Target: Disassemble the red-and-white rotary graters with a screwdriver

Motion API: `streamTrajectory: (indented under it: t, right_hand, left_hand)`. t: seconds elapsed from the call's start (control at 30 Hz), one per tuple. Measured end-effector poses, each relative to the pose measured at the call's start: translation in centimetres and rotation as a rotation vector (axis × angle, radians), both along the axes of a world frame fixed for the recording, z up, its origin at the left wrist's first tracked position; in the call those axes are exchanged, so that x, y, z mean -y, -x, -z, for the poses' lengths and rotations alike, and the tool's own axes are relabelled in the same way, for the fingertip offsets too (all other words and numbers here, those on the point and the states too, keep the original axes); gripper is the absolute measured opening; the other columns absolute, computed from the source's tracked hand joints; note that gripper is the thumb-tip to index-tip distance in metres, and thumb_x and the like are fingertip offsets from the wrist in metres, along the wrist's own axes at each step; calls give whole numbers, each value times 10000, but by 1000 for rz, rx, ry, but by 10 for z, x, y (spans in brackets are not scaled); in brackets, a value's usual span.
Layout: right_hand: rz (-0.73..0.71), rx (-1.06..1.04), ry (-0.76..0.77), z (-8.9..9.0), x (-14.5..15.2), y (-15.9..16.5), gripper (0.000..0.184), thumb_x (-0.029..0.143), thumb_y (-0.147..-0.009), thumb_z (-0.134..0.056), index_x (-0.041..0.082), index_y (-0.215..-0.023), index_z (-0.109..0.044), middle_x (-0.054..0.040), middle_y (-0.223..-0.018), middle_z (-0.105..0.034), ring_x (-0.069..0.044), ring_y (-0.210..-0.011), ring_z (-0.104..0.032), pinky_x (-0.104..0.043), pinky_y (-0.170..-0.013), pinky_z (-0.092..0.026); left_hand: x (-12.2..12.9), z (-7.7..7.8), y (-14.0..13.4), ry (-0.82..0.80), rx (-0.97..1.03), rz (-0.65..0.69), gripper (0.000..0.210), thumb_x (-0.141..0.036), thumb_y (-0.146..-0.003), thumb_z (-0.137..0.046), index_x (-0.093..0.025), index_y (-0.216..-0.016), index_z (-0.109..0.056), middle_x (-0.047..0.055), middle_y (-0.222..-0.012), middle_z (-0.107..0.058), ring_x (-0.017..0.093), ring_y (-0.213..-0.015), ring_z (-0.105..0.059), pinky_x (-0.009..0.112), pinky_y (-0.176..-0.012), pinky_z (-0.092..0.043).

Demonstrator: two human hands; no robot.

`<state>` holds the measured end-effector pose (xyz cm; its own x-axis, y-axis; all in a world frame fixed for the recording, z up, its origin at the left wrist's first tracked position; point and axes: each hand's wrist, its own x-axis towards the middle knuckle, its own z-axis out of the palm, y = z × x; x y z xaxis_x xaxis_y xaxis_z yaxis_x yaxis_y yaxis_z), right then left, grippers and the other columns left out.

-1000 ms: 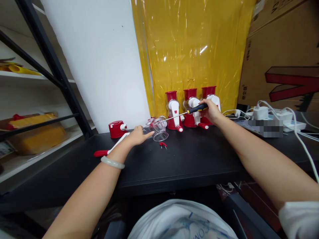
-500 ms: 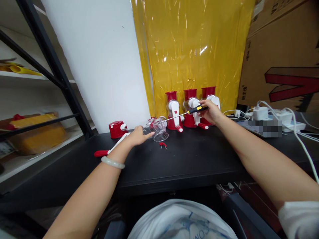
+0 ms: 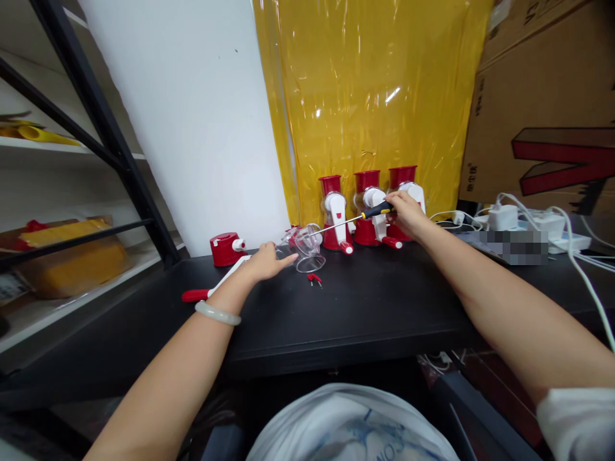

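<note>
My left hand is closed round a clear plastic housing lying on its side, and the palm hides part of it. In my right hand is the black-and-yellow handle of a screwdriver, gripped near its end by the fingertips. Its long metal shaft slopes down to the left into the housing's opening, where the tip is hard to make out. Two small red pieces with metal pins lie just in front of the housing. A red base with a white stub stands left of my left hand.
A white crank with a red grip lies beside my left wrist. Three red-and-white rotary graters stand at the back, close behind the screwdriver. White chargers and cables crowd the table's right side, below a cardboard box.
The screwdriver handle has turned in my right fingers, its yellow patch now lower, and those fingers have shifted slightly. My left hand and the housing stay in place.
</note>
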<state>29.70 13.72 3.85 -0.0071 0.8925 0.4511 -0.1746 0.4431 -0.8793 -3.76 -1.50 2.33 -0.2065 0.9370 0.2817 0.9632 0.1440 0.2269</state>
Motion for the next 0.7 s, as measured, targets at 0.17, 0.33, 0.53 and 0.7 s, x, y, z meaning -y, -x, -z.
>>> streamTrajectory:
  t: [0.17, 0.33, 0.53, 0.7]
  right_hand:
    - [-122, -83, 50, -5, 11, -1, 219, 277, -644, -579, 249, -837, -478, 51, -658, -501, -107, -454, -471, -252, -436, -419]
    - [7, 15, 1, -1, -1, -2, 314, 546, -775, -573, 244, -784, -486, 34, -590, -487, -131, -457, -472, -276, -424, -422]
    - [73, 103, -79, 5, -10, -1, 383, 569, -738, -678, 245, -734, -473, 63, -467, -407, -116, -398, -402, -262, -403, -377]
    - [-71, -48, 36, -1, 2, 3, 240, 346, -730, -670, 252, -846, -482, 74, -554, -460, -90, -410, -392, -249, -437, -417]
  left_hand:
    - [1, 0, -1, -4, 7, 3, 839, -818, -714, -490, -107, -1150, -579, 237, -1194, -638, 373, -1042, -637, 418, -821, -503]
    - [1, -1, -2, -9, 18, -7, 844, -806, -706, -509, -95, -1155, -582, 255, -1201, -630, 387, -1034, -636, 440, -821, -503]
    - [1, -1, -2, 2, 2, -4, 846, -803, -714, -500, -92, -1165, -578, 255, -1194, -628, 392, -1038, -633, 440, -813, -500]
    - [2, -2, -2, 14, -13, -4, 869, -808, -727, -476, -71, -1181, -560, 275, -1238, -603, 394, -1066, -627, 435, -837, -499]
